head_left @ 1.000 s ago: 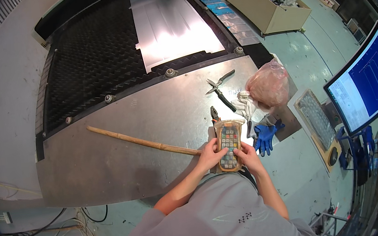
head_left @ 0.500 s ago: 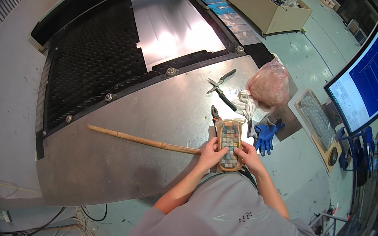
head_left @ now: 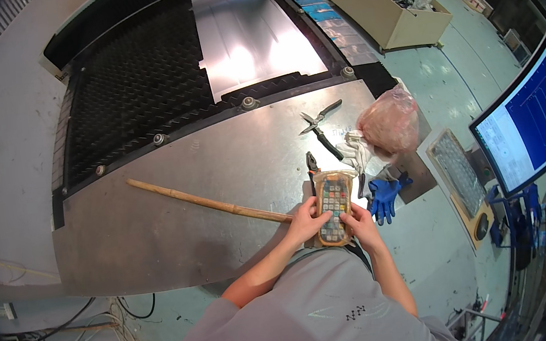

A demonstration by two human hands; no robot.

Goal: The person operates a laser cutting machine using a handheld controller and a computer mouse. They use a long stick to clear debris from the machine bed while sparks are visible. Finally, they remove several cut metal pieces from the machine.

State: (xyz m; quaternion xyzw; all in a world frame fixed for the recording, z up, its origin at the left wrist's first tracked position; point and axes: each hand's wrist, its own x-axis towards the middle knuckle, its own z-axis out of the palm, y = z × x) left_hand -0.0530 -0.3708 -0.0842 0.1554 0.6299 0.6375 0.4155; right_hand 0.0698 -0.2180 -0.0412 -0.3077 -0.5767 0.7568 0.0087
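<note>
Head view: left hand and right hand pinch the keypad controller by its sides at the metal table's near edge, thumbs on its face; wrong press possible if its seemingly cloudy cover shifts.

Two hands, one keypad, one stick (one monitor)

Metalworking workshop, shiny metal sheet lying on a black slatted bed, cutters near the steel worktop's right edge, monitor showing an outline drawing, beige bin of tangled pieces
</note>
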